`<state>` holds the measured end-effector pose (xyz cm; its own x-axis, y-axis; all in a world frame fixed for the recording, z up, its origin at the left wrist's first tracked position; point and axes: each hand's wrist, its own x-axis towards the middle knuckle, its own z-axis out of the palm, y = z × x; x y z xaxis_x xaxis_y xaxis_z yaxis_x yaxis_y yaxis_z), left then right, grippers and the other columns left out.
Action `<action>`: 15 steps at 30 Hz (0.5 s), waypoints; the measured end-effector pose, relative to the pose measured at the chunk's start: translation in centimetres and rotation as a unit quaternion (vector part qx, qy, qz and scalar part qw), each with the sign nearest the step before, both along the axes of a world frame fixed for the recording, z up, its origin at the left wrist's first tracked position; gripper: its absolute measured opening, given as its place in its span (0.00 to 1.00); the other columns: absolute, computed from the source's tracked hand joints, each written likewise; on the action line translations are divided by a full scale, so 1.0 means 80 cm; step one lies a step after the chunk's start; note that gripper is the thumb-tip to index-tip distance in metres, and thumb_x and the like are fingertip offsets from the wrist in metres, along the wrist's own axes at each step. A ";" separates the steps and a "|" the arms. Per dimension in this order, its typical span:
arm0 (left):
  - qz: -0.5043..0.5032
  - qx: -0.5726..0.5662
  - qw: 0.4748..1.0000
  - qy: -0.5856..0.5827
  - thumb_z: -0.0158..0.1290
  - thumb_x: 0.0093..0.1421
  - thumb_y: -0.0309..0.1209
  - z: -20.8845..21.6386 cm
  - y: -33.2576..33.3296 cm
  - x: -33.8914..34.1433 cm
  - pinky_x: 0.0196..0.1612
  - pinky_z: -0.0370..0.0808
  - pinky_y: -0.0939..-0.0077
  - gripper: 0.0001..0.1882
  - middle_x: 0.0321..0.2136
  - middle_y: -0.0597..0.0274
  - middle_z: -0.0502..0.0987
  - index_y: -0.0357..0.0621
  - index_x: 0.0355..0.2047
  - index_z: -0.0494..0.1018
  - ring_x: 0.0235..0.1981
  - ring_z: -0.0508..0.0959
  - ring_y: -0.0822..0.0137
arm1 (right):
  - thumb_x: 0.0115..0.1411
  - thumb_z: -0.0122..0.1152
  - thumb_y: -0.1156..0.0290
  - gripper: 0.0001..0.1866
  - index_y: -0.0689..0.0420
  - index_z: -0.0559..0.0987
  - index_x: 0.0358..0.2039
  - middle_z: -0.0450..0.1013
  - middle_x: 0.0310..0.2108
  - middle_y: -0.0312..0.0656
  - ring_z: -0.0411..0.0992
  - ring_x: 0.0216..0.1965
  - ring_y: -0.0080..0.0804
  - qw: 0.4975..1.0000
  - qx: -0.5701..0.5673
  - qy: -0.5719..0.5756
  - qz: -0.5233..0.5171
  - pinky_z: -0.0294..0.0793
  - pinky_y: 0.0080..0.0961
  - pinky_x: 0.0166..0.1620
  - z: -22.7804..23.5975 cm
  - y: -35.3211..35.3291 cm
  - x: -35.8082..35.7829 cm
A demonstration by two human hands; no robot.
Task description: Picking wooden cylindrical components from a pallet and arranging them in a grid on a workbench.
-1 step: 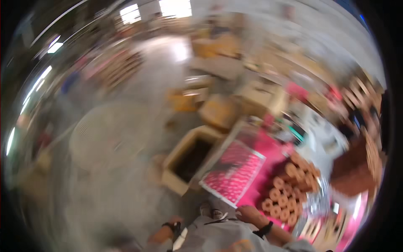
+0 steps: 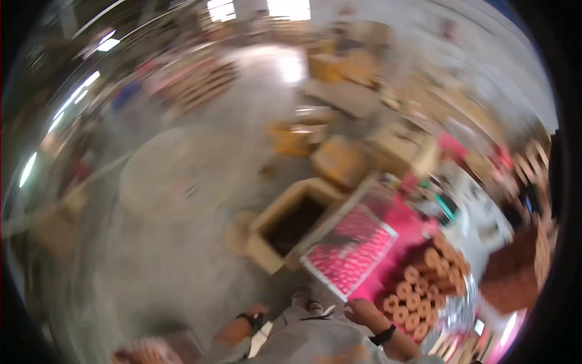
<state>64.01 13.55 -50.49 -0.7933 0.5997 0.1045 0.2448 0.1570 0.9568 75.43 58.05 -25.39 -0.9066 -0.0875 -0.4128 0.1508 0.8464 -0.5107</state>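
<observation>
The whole view is smeared by motion. At the lower edge, my left hand [image 2: 257, 310] hangs beside my body with a dark band on its wrist; its fingers are too blurred to read. My right hand [image 2: 364, 313], also with a dark wristband, is near the table's front corner, its finger shape unclear. Nearest to it is a pink-and-white patterned panel with a pale frame [image 2: 315, 267]. To its right, on the pink table covering [image 2: 405, 225], lies a stack of orange-brown hollow rolls [image 2: 412, 301]. I see nothing held in either hand.
An open cardboard box [image 2: 262, 258] with a dark inside stands left of the table. Beyond it are closed cartons [image 2: 397, 145] and a yellow-brown box [image 2: 339, 162]. Wooden pallets [image 2: 203, 85] stand far left. A reddish-brown stack [image 2: 512, 255] is at the right.
The view has turned left, so the table, boxes and pallets sit farther right in the picture. A reddish bundle has come in at the lower left. Both hands stay low by my body.
</observation>
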 end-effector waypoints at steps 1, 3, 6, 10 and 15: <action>0.022 0.070 0.993 0.090 0.60 0.57 0.32 0.000 -0.019 0.024 0.49 0.77 0.67 0.08 0.39 0.55 0.83 0.43 0.36 0.81 0.39 0.82 0.61 | 0.59 0.63 0.58 0.18 0.53 0.82 0.46 0.79 0.41 0.52 0.77 0.46 0.53 0.999 0.005 0.038 0.028 0.76 0.46 0.50 -0.006 0.000 -0.003; 0.000 -0.312 0.934 -0.174 0.60 0.56 0.29 0.010 -0.019 0.032 0.44 0.77 0.66 0.06 0.34 0.55 0.82 0.42 0.33 0.81 0.37 0.81 0.60 | 0.59 0.64 0.57 0.18 0.53 0.82 0.46 0.79 0.43 0.52 0.77 0.46 0.52 0.995 -0.015 0.031 0.089 0.76 0.44 0.50 -0.017 -0.002 -0.022; 0.110 -0.323 0.910 -0.236 0.61 0.56 0.32 0.004 -0.035 0.087 0.38 0.75 0.65 0.07 0.27 0.58 0.81 0.41 0.28 0.81 0.32 0.80 0.62 | 0.61 0.62 0.53 0.20 0.54 0.81 0.46 0.79 0.42 0.52 0.79 0.44 0.49 0.984 -0.007 -0.030 0.177 0.78 0.46 0.49 -0.031 -0.011 -0.057; 0.236 0.176 0.874 -0.387 0.59 0.62 0.34 -0.030 -0.094 0.191 0.32 0.72 0.67 0.10 0.24 0.65 0.78 0.40 0.31 0.80 0.28 0.78 0.66 | 0.60 0.65 0.55 0.18 0.52 0.82 0.46 0.79 0.44 0.50 0.77 0.47 0.51 0.957 -0.012 -0.006 0.288 0.77 0.42 0.50 -0.058 -0.023 -0.103; 0.348 -0.122 0.803 -0.467 0.62 0.59 0.42 -0.006 -0.108 0.252 0.30 0.69 0.70 0.16 0.19 0.68 0.75 0.42 0.25 0.80 0.24 0.74 0.72 | 0.58 0.67 0.60 0.16 0.50 0.82 0.46 0.79 0.45 0.48 0.78 0.47 0.49 0.913 -0.026 0.038 0.404 0.77 0.42 0.50 -0.116 -0.049 -0.163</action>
<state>84.15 4.87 -50.99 -0.6089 -0.1120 -0.7853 -0.7913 0.1552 0.5914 62.40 54.17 -34.67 -0.5625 -0.7594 -0.3271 -0.5505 0.6391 -0.5372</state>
